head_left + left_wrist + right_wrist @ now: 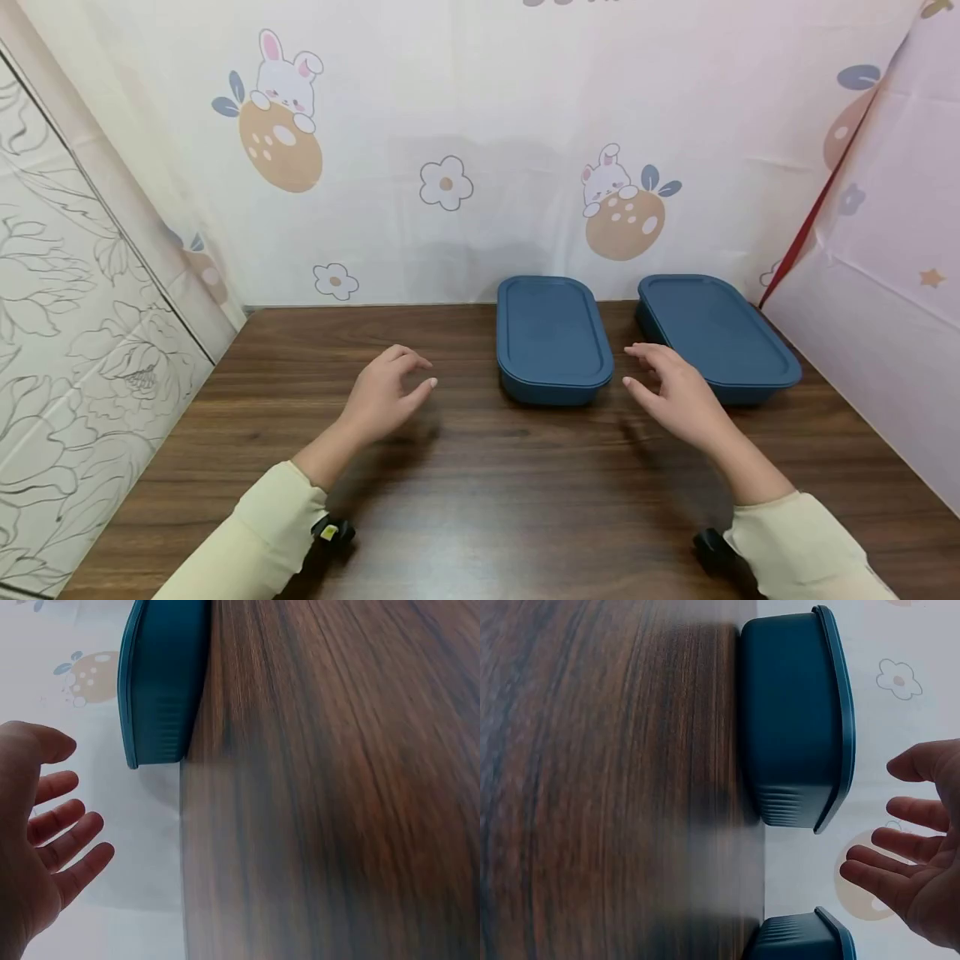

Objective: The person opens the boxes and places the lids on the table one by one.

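Two dark blue lidded boxes stand on a wooden table. The middle box (553,333) lies lengthwise near the back edge, and the right box (716,329) sits to its right, with a gap between them. My left hand (385,394) hovers left of the middle box, fingers loosely bent and holding nothing. My right hand (675,396) is over the gap's near end, its wrist side overlapping the right box in the head view; its fingers are relaxed around nothing. Both wrist views show spread fingers apart from the boxes.
The brown wooden table (480,492) meets a pale cloth backdrop (480,100) printed with rabbits and flowers. A pinkish cloth (892,333) borders the right side, and a panel with line-drawn flowers (82,358) borders the left. A red strip (817,200) hangs at the right corner.
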